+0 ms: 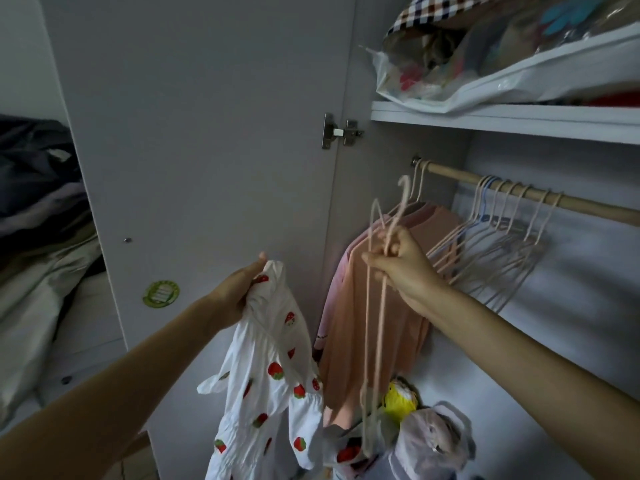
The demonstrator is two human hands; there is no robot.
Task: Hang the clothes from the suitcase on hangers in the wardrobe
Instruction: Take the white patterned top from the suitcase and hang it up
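Dress (277, 358) in left hand (239, 289)

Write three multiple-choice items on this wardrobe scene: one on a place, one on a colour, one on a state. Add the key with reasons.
1. Where does the peach shirt hang?
A. At the left end of the rail
B. On the top shelf
C. On the door

2. What colour is the print on the white garment?
A. Blue
B. Red
C. Black

3. What is the right hand doing?
A. Resting open on the shelf
B. Pushing the door
C. Gripping hangers

Key:
1 A, it hangs from the wooden rail right beside the wardrobe's left wall.
2 B, red strawberries dot the cloth, which the left hand holds.
3 C, its fingers curl round thin pink hangers, off the rail.
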